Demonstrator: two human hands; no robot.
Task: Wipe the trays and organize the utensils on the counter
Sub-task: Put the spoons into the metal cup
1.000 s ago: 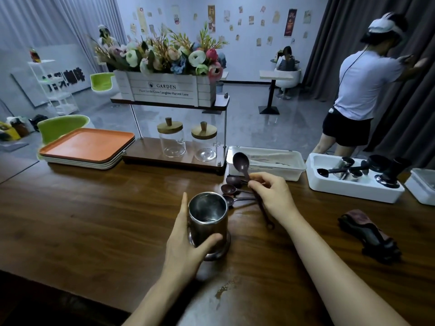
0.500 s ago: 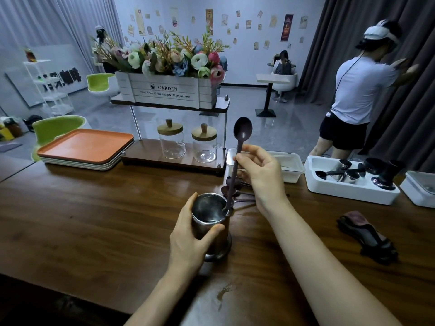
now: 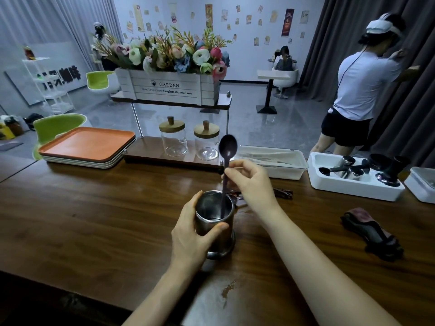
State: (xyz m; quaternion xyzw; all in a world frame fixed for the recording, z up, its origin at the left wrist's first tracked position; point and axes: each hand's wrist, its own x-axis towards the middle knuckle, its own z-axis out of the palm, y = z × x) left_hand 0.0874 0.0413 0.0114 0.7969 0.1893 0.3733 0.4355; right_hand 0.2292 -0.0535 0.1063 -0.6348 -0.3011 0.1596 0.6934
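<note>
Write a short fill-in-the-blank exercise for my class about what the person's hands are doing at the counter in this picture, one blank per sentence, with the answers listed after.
1. The left hand grips a metal ____ standing on the counter.
2. The right hand lowers a dark spoon into it, ____ end up.
3. The top tray of the stack is ____ in colour.

Answers: cup; bowl; orange

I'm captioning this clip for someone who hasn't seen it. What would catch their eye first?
Centre front, the left hand grips a steel cup on the wooden counter while the right hand stands a dark spoon in it, bowl upward. Behind, a white GARDEN flower box tops a small shelf, with stacked orange trays at far left.
</note>
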